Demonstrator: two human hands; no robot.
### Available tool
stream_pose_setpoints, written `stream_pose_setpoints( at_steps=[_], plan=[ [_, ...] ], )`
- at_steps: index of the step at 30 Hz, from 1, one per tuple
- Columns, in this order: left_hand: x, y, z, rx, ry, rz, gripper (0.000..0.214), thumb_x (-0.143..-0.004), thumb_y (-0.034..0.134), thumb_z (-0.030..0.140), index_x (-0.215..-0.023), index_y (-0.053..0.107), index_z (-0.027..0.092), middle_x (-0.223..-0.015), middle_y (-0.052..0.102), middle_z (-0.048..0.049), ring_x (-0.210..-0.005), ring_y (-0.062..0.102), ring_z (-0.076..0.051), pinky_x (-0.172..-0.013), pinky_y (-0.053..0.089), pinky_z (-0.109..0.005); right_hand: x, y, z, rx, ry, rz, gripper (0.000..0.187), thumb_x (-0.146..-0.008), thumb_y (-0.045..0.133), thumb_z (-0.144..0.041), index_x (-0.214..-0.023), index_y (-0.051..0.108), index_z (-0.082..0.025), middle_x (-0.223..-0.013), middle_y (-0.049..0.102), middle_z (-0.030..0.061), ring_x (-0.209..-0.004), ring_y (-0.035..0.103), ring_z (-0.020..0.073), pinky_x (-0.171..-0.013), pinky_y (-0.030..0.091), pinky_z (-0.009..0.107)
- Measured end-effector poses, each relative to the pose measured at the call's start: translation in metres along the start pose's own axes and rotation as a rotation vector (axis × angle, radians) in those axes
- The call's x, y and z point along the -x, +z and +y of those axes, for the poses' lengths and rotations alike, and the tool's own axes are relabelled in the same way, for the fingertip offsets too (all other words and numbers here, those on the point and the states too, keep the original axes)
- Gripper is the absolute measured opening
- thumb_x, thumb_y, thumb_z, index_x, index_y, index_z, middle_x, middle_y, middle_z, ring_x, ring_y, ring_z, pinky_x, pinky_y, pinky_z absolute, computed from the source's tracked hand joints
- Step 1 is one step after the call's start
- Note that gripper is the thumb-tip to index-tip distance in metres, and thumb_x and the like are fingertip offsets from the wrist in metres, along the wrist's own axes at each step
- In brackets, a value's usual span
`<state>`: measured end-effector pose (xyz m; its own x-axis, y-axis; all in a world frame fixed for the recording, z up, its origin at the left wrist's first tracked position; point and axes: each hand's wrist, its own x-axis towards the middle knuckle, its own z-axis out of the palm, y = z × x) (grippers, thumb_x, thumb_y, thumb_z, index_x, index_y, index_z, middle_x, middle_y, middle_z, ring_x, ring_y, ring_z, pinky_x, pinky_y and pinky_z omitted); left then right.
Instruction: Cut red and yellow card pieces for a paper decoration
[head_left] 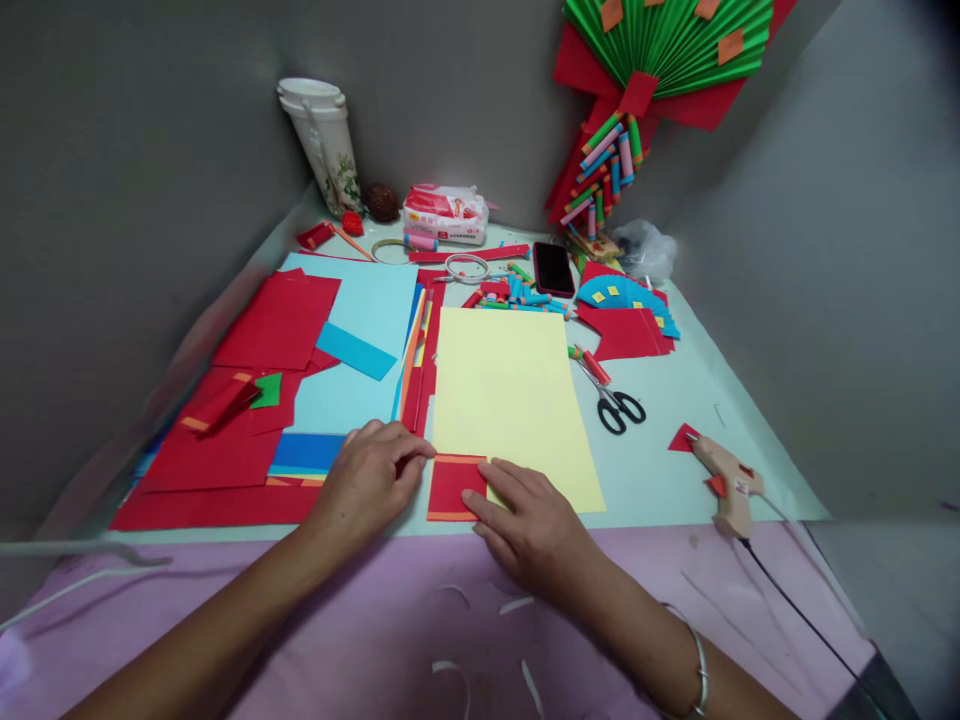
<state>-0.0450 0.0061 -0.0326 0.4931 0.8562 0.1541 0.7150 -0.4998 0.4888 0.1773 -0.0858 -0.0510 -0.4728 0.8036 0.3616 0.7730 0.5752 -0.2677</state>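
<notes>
A small red paper piece (456, 490) with orange strips along its top and bottom edges lies at the near edge of the work area. It overlaps the lower left corner of a pale yellow sheet (510, 390). My left hand (373, 478) rests to its left, the index fingertip touching its upper left corner, with a gap between index finger and thumb. From the right, my right hand (534, 525) lies with fingers stretched out and apart over the red piece's right edge, pressing it flat. Both hands are open.
Red sheets (277, 320) and a light blue sheet (367, 285) are stacked left. Scissors (619, 408), a glue gun (731, 480) and a phone (553, 270) lie right. Behind are small paper rolls (517, 290), a tape roll (466, 267) and a white cup (322, 140).
</notes>
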Motion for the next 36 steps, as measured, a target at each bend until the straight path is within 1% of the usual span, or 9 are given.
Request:
stream_pose_setpoints(
  at_steps=[4,8,13,17,20,23,27,32,36],
  plan=[
    [0.001,0.001,-0.001,-0.003,-0.003,-0.012,0.023,-0.088,0.05,0.02,-0.089,0.073,0.023,-0.084,0.072,-0.003,-0.078,0.055,-0.022,-0.072,0.041,-0.037,-0.001,0.001,-0.002,0.043,-0.022,0.029,0.027,-0.091,0.058,-0.019,-0.118,0.063,-0.014,-0.122,0.063,0.0183,-0.116,0.057,0.0299,-0.091,0.053,0.044],
    [0.001,0.001,0.0,-0.005,-0.015,-0.017,0.023,-0.088,0.05,0.02,-0.089,0.072,0.023,-0.085,0.072,-0.003,-0.08,0.055,-0.022,-0.073,0.04,-0.037,-0.003,-0.001,-0.004,0.078,-0.041,0.004,0.024,-0.095,0.054,-0.02,-0.115,0.063,-0.013,-0.115,0.065,0.0165,-0.109,0.059,0.0281,-0.088,0.052,0.042],
    [0.001,0.001,0.0,-0.001,-0.016,-0.012,0.023,-0.088,0.05,0.02,-0.089,0.073,0.024,-0.085,0.072,-0.0029,-0.081,0.055,-0.023,-0.073,0.039,-0.038,-0.009,-0.009,-0.006,0.007,-0.006,-0.017,0.022,-0.098,0.051,-0.029,-0.105,0.065,-0.013,-0.098,0.067,0.013,-0.094,0.06,0.0257,-0.081,0.05,0.041],
    [0.001,0.001,0.0,-0.003,-0.008,-0.009,0.023,-0.088,0.05,0.019,-0.089,0.072,0.023,-0.084,0.071,-0.0027,-0.08,0.054,-0.023,-0.072,0.039,-0.037,-0.025,-0.016,-0.005,-0.066,0.131,-0.023,0.019,-0.095,0.058,-0.03,-0.103,0.065,-0.015,-0.09,0.064,0.0098,-0.084,0.057,0.0238,-0.075,0.048,0.038],
    [0.001,0.0,0.001,-0.005,-0.006,-0.013,0.024,-0.089,0.049,0.02,-0.089,0.073,0.023,-0.083,0.071,-0.0029,-0.079,0.054,-0.022,-0.072,0.039,-0.037,-0.043,-0.015,-0.003,-0.08,0.29,-0.091,0.024,-0.086,0.07,-0.031,-0.104,0.064,-0.016,-0.092,0.06,0.009,-0.089,0.055,0.0249,-0.076,0.048,0.037],
    [0.0,0.0,0.001,0.0,-0.02,-0.022,0.024,-0.089,0.049,0.021,-0.087,0.073,0.022,-0.083,0.071,-0.0029,-0.079,0.054,-0.022,-0.072,0.038,-0.037,-0.057,-0.012,-0.002,-0.12,0.431,-0.171,0.027,-0.08,0.075,-0.029,-0.101,0.062,-0.017,-0.096,0.057,0.0077,-0.093,0.054,0.024,-0.076,0.047,0.034],
    [0.0,0.001,0.0,0.012,-0.042,-0.035,0.025,-0.088,0.049,0.02,-0.088,0.073,0.023,-0.084,0.071,-0.0026,-0.081,0.055,-0.023,-0.074,0.038,-0.037,-0.066,-0.013,-0.003,-0.187,0.55,-0.272,0.021,-0.079,0.073,-0.026,-0.092,0.058,-0.019,-0.096,0.055,0.0044,-0.081,0.054,0.0181,-0.069,0.043,0.03],
    [0.0,0.001,0.001,0.028,-0.056,-0.032,0.025,-0.085,0.049,0.017,-0.088,0.074,0.023,-0.084,0.071,-0.0026,-0.082,0.055,-0.023,-0.075,0.038,-0.038,-0.067,-0.015,-0.002,-0.22,0.678,-0.3,0.014,-0.08,0.069,-0.023,-0.082,0.055,-0.021,-0.085,0.058,0.0007,-0.066,0.051,0.0144,-0.058,0.033,0.027],
    [-0.001,0.001,0.001,0.034,-0.063,-0.036,0.026,-0.085,0.049,0.017,-0.088,0.074,0.022,-0.083,0.071,-0.0031,-0.082,0.055,-0.024,-0.074,0.038,-0.038,-0.062,-0.016,-0.001,-0.251,0.694,-0.299,0.012,-0.082,0.066,-0.02,-0.09,0.057,-0.021,-0.079,0.061,-0.0003,-0.065,0.053,0.0146,-0.058,0.032,0.026]
  ],
)
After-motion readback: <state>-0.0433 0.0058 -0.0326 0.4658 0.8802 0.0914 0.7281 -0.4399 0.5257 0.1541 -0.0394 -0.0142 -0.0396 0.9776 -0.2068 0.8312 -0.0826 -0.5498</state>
